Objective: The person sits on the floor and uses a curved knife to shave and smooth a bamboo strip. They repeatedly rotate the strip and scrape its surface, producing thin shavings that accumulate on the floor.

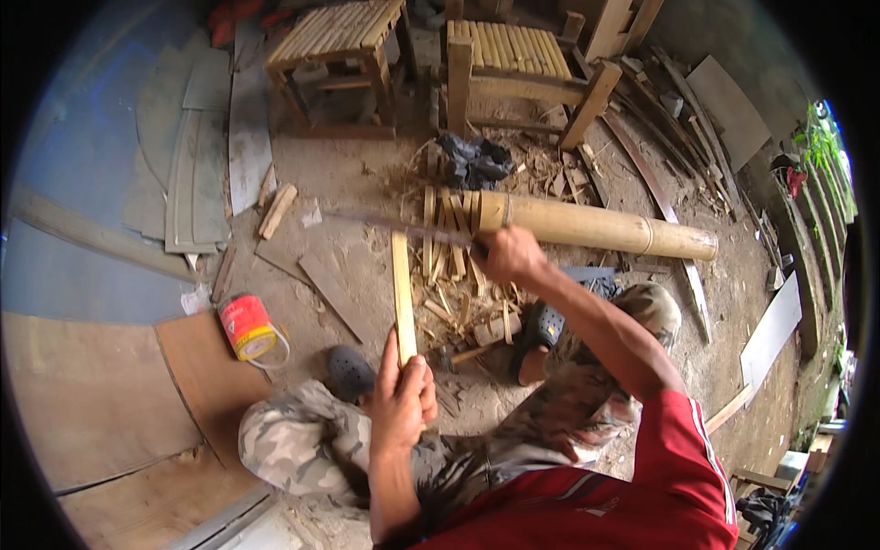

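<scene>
My left hand (401,390) is closed around the lower part of a flat, pale bamboo strip (402,293), which points up and away from me. My right hand (510,257) grips the handle of a long-bladed knife (403,225). Its blade, smeared by motion, reaches leftward across the strip's far end; whether it touches the strip I cannot tell. Just beyond my right hand a thick bamboo pole (596,226) lies on the ground. Several split bamboo pieces (449,238) are heaped at the pole's left end.
Two bamboo-slatted wooden stools (335,41) (513,50) stand at the back. A black plastic bag (475,161) lies among shavings. At left is a red and yellow bucket (246,326); boards (335,295) lie nearby. A handsaw (694,293) rests on the right, with scrap wood (678,119) behind.
</scene>
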A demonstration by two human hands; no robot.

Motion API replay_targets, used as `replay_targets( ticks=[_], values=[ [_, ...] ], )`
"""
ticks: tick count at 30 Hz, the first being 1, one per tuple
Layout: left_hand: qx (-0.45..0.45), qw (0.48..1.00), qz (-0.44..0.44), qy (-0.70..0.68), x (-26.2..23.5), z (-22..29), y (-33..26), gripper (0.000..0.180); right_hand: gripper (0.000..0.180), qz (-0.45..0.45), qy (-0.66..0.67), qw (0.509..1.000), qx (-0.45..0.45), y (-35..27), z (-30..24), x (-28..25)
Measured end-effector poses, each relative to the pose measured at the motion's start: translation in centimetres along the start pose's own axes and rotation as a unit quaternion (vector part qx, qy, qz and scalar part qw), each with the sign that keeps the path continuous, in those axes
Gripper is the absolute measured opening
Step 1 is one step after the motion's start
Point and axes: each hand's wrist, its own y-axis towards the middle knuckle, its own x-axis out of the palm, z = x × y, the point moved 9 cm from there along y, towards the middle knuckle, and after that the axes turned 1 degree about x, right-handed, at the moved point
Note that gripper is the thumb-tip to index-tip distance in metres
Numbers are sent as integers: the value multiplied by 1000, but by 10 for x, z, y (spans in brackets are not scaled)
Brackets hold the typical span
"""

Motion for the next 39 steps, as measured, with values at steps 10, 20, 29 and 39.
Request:
replay_targets(
  ticks=[10, 20, 29, 39],
  values=[
    [1, 994, -82, -70, 16, 12, 3, 52, 35, 86, 60, 985, 140, 29, 83, -25],
    [86, 995, -36, -25, 3, 5, 21, 41, 30, 77, 143, 981, -108, -58, -59, -32],
    [41, 996, -37, -65, 2, -1, 16, 18, 15, 129, -7, 959, -254, -70, -76, -19],
    [26, 996, -25, -85, 6, 4, 17, 24, 23, 47, -83, 979, -182, -54, -63, -3]
  ],
)
